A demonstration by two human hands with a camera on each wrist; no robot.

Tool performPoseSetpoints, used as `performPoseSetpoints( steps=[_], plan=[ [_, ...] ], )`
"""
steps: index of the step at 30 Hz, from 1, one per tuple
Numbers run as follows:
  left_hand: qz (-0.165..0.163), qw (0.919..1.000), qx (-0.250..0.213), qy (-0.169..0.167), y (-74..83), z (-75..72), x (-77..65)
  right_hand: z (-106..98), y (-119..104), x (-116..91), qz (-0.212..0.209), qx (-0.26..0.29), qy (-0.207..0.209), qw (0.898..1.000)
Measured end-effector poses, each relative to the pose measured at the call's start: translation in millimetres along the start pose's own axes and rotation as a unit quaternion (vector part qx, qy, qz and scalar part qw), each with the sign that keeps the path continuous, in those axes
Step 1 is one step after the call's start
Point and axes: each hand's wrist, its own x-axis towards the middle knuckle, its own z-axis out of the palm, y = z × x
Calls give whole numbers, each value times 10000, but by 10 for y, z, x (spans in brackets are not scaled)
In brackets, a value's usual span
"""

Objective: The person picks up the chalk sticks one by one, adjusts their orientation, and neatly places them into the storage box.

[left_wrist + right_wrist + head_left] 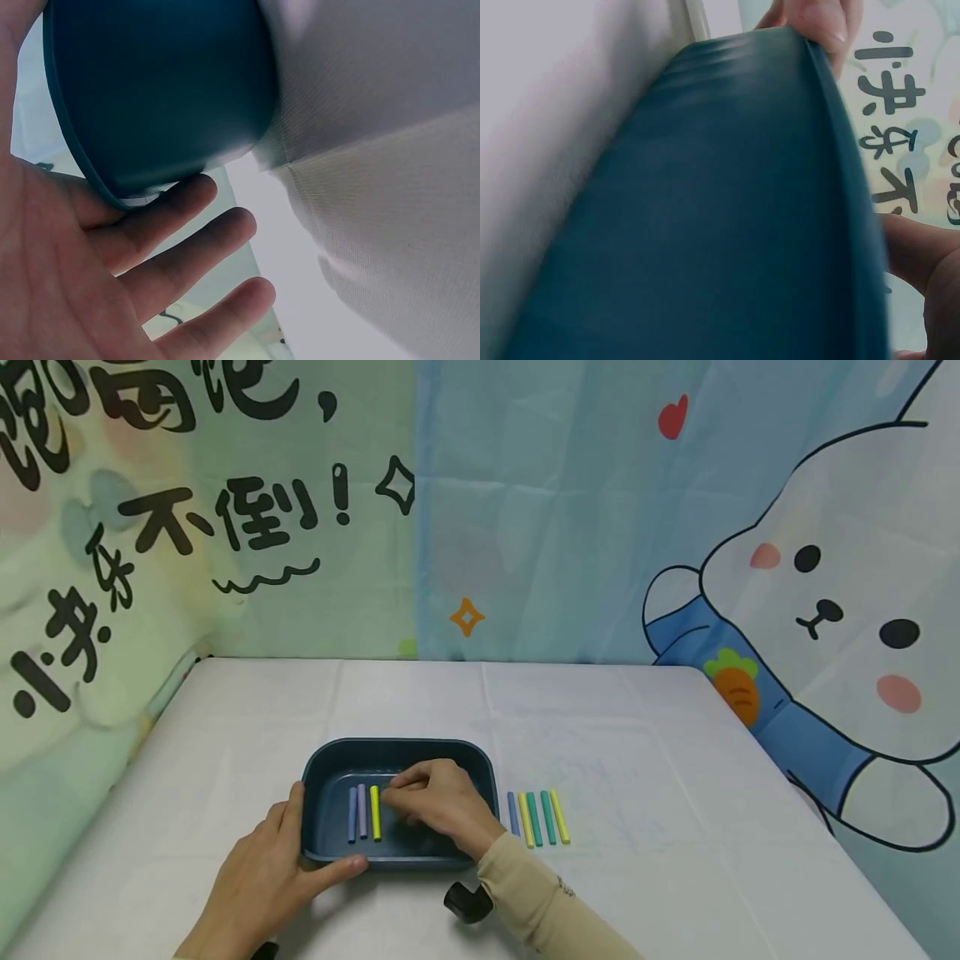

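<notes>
A dark blue tray (401,863) lies on the white-covered table. Inside it, side by side, are a blue stick (352,815), a purple stick (362,811) and a yellow stick (376,813), chalk-like in shape. My left hand (262,864) steadies the tray's near left corner, thumb along the near rim and fingers against the left wall. In the left wrist view those fingers (202,259) are spread and fairly straight. My right hand (442,802) reaches over the tray, bent thumb and forefinger right beside the yellow stick's upper end. The underside of this hand is hidden.
Right of the tray, several sticks lie in a row on the table: a blue one (513,814), yellow ones and green ones (548,817). A black wrist device (468,903) shows beneath the right sleeve. Printed cloth (525,527) hangs behind the table.
</notes>
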Motion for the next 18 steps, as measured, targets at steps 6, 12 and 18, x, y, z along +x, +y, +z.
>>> performPoseSetpoints(
  steps=[6,12,18],
  plan=[
    [-89,9999,17,-96,2,7,14,-125,11,-20,-67,171,-76,9998],
    [-90,9999,14,-126,0,3,12,-239,10,-59,-88,80,-17,9999],
    [-103,9999,22,-111,6,-8,15,-383,44,-114,-29,-14,63,10000]
  ],
)
